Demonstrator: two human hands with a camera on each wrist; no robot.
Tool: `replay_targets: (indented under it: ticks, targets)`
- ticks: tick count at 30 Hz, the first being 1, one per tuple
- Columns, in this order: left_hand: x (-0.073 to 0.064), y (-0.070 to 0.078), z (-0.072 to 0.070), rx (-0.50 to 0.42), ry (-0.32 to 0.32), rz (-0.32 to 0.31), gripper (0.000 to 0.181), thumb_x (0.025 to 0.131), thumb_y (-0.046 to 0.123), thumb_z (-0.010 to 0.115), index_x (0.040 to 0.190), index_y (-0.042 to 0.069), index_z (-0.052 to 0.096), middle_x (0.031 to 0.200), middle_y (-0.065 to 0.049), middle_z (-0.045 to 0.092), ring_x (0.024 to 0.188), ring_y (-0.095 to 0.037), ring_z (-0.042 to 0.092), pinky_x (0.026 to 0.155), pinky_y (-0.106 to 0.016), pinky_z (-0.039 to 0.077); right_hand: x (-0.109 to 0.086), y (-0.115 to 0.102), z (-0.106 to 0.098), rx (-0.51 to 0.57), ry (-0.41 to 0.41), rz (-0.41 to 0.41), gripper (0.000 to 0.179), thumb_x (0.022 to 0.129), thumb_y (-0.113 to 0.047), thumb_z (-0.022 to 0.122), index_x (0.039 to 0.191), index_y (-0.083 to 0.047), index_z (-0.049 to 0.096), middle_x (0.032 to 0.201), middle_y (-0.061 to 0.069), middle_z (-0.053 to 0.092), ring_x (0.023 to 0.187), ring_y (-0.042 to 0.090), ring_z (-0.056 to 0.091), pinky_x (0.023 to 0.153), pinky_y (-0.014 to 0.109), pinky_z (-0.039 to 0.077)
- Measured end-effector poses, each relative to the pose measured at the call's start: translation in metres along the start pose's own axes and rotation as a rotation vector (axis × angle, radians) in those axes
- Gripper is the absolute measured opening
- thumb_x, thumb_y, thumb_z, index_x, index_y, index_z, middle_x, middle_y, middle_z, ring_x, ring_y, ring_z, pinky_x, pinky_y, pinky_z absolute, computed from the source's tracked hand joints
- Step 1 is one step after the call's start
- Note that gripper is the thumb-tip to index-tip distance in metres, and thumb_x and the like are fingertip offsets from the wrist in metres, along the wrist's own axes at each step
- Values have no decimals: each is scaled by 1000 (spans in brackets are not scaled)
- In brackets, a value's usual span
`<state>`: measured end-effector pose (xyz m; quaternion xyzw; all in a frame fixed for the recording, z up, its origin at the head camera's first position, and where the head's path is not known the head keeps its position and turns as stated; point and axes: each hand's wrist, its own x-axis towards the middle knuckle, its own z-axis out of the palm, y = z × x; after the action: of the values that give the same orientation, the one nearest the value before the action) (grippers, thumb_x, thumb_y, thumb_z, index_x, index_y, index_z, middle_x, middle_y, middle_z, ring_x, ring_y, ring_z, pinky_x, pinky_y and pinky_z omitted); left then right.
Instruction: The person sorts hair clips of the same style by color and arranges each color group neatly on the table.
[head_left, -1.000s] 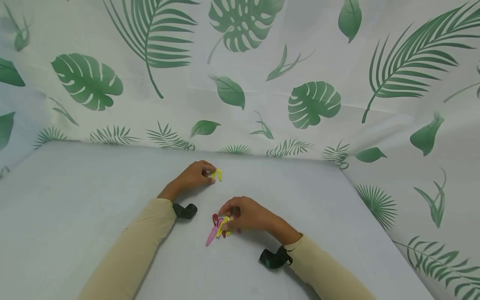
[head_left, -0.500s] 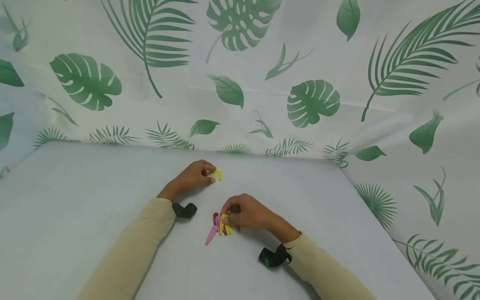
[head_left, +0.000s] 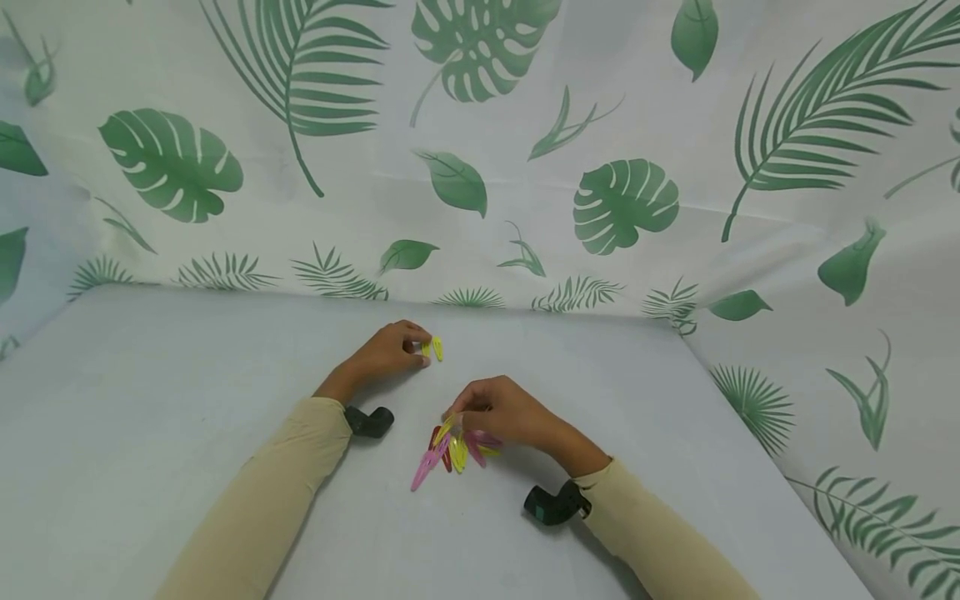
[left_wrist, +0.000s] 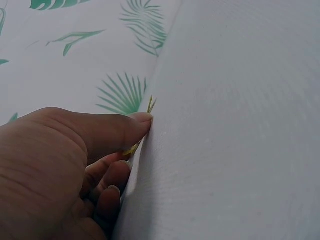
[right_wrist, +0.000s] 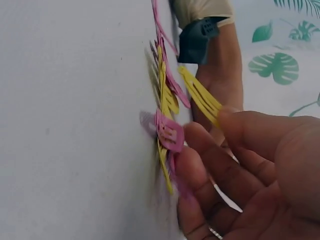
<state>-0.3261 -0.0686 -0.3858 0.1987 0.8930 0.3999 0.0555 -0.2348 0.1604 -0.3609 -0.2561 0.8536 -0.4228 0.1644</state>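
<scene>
In the head view my left hand (head_left: 388, 350) rests at the far middle of the table, thumb and index finger at the two ends of a yellow hair clip (head_left: 426, 348). A second yellow hair clip (head_left: 438, 348) lies just right of it. My right hand (head_left: 504, 410) is above a pile of snap hair clips and pinches another yellow clip (right_wrist: 201, 95) by one end, between thumb and finger. Below it in the pile are pink clips (head_left: 423, 471), red clips (head_left: 447, 460) and yellow clips (head_left: 458, 457). A pink clip (right_wrist: 170, 132) lies close to the curled lower fingers in the right wrist view.
The table (head_left: 360, 517) has a plain pale cover. A white cloth with green leaf prints (head_left: 525, 217) hangs behind it and along the right side. Black wrist cameras (head_left: 555, 504) sit on both forearms, close over the table.
My right hand has drawn a yellow clip out of the pile and moved slightly up and back. The clips beneath have shifted and spread. The left hand keeps its place.
</scene>
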Motion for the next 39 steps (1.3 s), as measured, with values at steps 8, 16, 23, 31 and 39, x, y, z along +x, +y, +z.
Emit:
replay_targets:
  ticks: [8, 16, 23, 31, 39]
  targets:
    - [1, -1, -1, 1, 5, 0, 44, 91, 15, 68, 131, 1, 60, 130, -12, 54, 110, -27, 52, 94, -43, 42, 4, 5, -3, 155, 103, 54, 9, 91, -7, 66, 99, -3, 69, 90, 7, 72, 80, 20, 66, 70, 31, 49]
    - [2, -1, -2, 8, 8, -8, 44, 91, 16, 69, 131, 1, 60, 130, -12, 54, 109, -27, 52, 93, -43, 42, 6, 5, -3, 169, 111, 14, 19, 94, -10, 64, 109, -1, 70, 87, 7, 67, 74, 22, 62, 66, 32, 50]
    - [2, -4, 2, 8, -16, -9, 45, 91, 17, 69, 132, 2, 60, 131, -13, 53, 110, -27, 52, 93, -42, 43, 4, 12, 2, 223, 89, 34, 19, 93, -8, 64, 109, 0, 70, 92, 7, 68, 76, 19, 62, 68, 29, 50]
    - [5, -4, 5, -3, -3, 3, 45, 91, 17, 69, 133, 2, 59, 132, -12, 52, 111, -27, 52, 94, -43, 43, 5, 18, -3, 196, 116, 40, 17, 95, -4, 61, 109, 0, 69, 95, 7, 71, 77, 20, 64, 72, 32, 52]
    - [3, -4, 0, 0, -2, 28, 45, 91, 16, 69, 132, 1, 59, 133, -14, 52, 111, -29, 53, 93, -43, 44, 13, 22, -11, 182, 136, 44, 18, 96, -5, 59, 111, -1, 69, 95, 8, 72, 78, 21, 64, 72, 33, 52]
